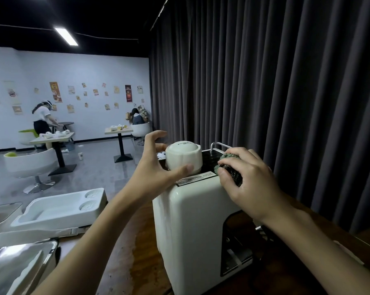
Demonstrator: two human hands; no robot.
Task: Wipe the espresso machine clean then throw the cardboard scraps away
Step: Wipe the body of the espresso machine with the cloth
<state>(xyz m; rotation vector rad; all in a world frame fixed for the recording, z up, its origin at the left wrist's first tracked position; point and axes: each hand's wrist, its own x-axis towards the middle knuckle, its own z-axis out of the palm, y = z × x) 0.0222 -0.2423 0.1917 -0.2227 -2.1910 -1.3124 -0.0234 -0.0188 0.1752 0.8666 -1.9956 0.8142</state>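
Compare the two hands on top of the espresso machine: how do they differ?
The left hand is spread wide, thumb against the white cup; the right hand is curled tight round a green cloth. The left hand's index finger lifts clear of the cup; the right hand's fingers close on the cloth. Both are at the top of the espresso machine.

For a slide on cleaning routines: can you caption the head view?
Left hand holds an upturned white cup atop the espresso machine while the right hand grips a green cloth.
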